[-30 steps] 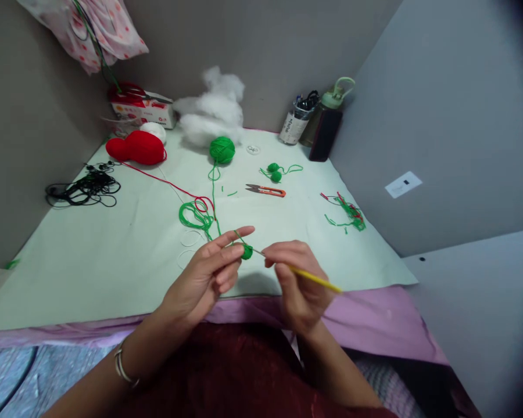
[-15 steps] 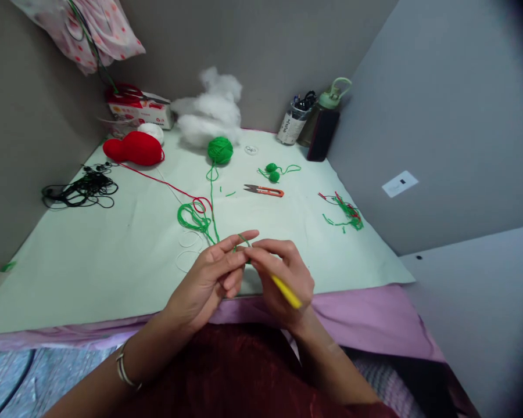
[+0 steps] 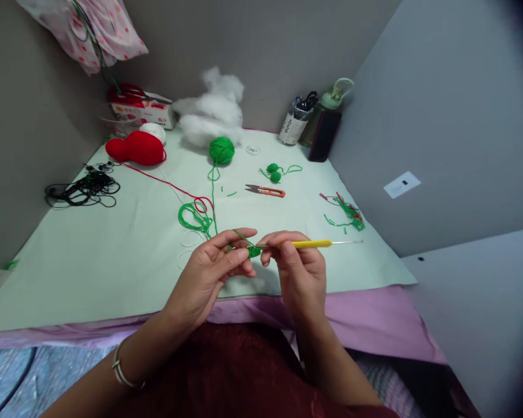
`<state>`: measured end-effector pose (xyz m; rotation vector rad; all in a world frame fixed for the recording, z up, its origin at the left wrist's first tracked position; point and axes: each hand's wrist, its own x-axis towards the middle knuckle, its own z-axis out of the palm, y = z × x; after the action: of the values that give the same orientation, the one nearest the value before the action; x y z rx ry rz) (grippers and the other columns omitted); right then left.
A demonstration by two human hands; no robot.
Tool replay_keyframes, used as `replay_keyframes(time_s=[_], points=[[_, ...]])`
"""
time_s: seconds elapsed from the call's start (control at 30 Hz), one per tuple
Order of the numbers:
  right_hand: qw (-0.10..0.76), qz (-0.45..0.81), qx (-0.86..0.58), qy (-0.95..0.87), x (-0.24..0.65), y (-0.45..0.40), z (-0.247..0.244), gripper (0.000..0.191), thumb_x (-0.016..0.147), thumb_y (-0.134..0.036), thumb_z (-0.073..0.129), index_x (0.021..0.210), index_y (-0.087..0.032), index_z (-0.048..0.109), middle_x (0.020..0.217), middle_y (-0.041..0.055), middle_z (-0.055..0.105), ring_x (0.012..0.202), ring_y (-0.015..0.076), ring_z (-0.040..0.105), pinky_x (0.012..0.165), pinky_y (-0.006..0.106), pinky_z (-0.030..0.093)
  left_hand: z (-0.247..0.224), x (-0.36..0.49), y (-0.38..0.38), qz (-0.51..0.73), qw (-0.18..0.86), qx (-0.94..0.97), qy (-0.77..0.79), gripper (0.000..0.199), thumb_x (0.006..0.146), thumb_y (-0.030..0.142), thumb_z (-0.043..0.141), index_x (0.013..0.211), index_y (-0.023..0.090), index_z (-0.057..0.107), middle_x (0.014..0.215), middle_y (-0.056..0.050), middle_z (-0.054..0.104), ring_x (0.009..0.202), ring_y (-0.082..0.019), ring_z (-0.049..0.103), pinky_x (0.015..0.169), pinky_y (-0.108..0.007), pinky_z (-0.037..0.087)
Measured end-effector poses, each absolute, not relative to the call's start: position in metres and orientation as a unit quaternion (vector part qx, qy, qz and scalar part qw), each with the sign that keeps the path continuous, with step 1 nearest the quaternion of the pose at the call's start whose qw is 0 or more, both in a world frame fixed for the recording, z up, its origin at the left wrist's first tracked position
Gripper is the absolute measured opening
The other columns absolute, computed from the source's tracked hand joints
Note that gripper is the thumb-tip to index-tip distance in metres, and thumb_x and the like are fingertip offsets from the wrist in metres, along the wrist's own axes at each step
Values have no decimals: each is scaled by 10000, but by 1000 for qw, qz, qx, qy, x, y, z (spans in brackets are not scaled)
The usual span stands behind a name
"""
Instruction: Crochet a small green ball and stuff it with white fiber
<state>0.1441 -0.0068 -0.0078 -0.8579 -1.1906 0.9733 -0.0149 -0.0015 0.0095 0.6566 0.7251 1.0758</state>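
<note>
1. L hand (image 3: 215, 261) up front, thumb + fingers pinching a small green crochet piece (image 3: 254, 251), index finger stretched out w/ a green strand (image 3: 245, 237) running over it
2. R hand (image 3: 300, 264) right alongside, fingertips closed round the yellow handle of a crochet hook (image 3: 314, 244), hook lying abt level, thin metal shaft poking out to the R
3. Other end of hook's at the green piece, btwn the two hands, just above the desk's (image 3: 126, 249) near edge; can't tell if the tip's in a stitch
4. Beyond the L hand: loose green yarn coil (image 3: 203, 223), then green yarn ball (image 3: 222, 151) near the white stuffing (image 3: 213, 113)
5. Mid-desk we've got orange-handled snips (image 3: 265, 190), two small green balls (image 3: 275, 176) just behind 'em
6. Far R, red + green yarn scraps (image 3: 351, 215); far L, black cord tangle (image 3: 87, 186), red yarn (image 3: 137, 147) behind it
7. Back R corner: pen cup (image 3: 293, 129) beside a green-lidded bottle (image 3: 331, 100), dark phone-like slab (image 3: 325, 138) up against it
</note>
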Motion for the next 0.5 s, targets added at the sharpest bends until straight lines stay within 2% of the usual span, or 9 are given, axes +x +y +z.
replay_keyframes(time_s=[0.17,0.27,0.37,0.5], points=[[640,445,-356,-515,146,-8,-4,223,1049,-327,563,953,-210,726,917,46,770,704,139,690,669,302,608,11,-16,-1,488,747,307,332,218,835,210,826,1053,214,831,811,18,655,639,-76,651,680,-200,552],[633,413,-357,-549,148,-11,-1,211,1061,-289,540,993,-222,728,947,40,767,733,139,697,691,308,606,11,-17,-2,494,730,322,345,200,841,212,816,1041,210,830,812,20,649,632,-76,644,690,-211,546],[606,323,-380,-620,149,-16,1,211,1065,-215,506,1043,-233,715,972,40,753,774,148,697,722,328,601,8,-18,-3,504,697,360,362,189,866,220,799,1053,222,826,833,20,646,654,-85,648,720,-226,548],[545,140,-371,-738,149,-19,-1,232,1031,-113,516,1136,-227,689,993,64,745,910,180,708,788,346,609,2,-16,-6,524,655,403,365,259,881,223,805,1138,249,801,849,22,658,712,-98,659,767,-227,552]])
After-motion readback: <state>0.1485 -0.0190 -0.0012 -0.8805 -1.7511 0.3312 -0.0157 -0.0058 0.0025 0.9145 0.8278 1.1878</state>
